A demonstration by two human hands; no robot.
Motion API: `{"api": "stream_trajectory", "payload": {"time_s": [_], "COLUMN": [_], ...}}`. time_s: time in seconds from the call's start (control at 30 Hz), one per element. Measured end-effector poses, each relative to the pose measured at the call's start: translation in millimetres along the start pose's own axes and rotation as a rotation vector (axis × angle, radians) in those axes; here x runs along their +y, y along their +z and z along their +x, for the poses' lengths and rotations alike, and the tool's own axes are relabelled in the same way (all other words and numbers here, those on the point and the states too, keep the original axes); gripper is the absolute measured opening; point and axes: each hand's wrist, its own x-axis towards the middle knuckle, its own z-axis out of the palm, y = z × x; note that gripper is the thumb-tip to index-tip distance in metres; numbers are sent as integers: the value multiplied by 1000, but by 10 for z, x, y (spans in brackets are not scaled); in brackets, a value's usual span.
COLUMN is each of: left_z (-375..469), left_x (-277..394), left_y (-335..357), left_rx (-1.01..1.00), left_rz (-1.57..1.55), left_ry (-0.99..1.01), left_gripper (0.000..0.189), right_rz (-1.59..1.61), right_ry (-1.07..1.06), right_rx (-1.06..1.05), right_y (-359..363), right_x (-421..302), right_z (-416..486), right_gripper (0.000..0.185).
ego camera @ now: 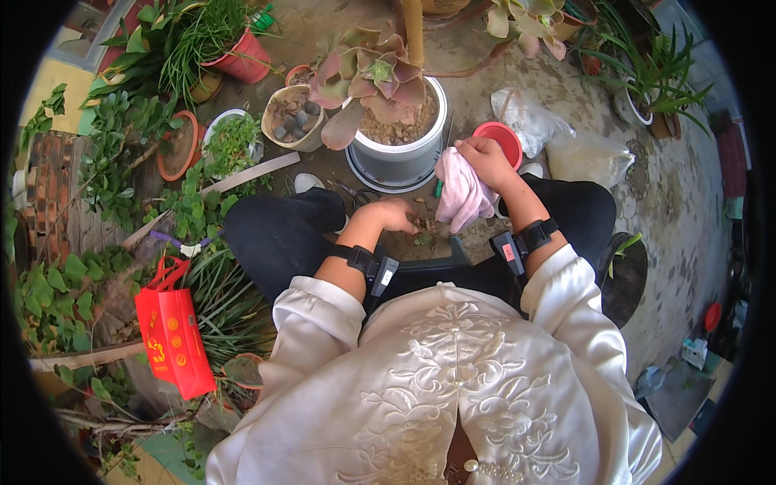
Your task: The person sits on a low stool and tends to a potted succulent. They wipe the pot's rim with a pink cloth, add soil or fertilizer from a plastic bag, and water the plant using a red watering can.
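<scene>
In my right hand (485, 159) hangs a bunched pink cloth (458, 194), just in front of a red plastic bowl (502, 140). My left hand (393, 215) is low over the ground between my knees, near some dry leaf scraps (426, 235); its fingertips are partly hidden, and I cannot tell if they hold anything. Beyond both hands stands a white plastic pot (394, 154) filled with soil. A large rosette succulent (382, 73) leans over its rim. Black-handled scissors (364, 196) lie on the ground beyond my left hand.
Clear plastic bags (588, 159) lie right of the bowl. A fabric pot of stones (295, 121) stands left of the white pot. Potted plants crowd the left side, with a red bag (176, 333) among them. A dark round container (624, 282) is beside my right knee.
</scene>
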Motion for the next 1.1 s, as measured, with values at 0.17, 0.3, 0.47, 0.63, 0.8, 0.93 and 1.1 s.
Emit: {"api": "stream_trajectory", "payload": {"time_s": [0.17, 0.3, 0.47, 0.63, 0.8, 0.93, 1.1], "left_z": [-43, -100, -186, -79, 147, 127, -8], "left_x": [-132, -235, -294, -396, -762, -732, -210], "left_y": [-232, -422, -702, -748, -758, -670, -198], "left_rx": [697, 1338, 1669, 1455, 1546, 1553, 897], "left_rz": [-362, -496, 194, 359, -20, -750, -1031], "left_ry": [42, -91, -40, -142, -25, 69, 166], "left_gripper": [28, 19, 26, 24, 13, 14, 15], "right_rz": [47, 49, 94, 134, 207, 313, 457], "right_ry": [-14, 58, 82, 80, 96, 105, 136], "right_rx": [10, -18, -40, -23, 3, -2, 34], "right_y": [-15, 35, 54, 24, 14, 16, 18], "right_x": [21, 87, 179, 166, 98, 67, 42], "right_z": [-5, 55, 106, 78, 30, 41, 41], "right_gripper": [32, 34, 34, 32, 30, 29, 29]}}
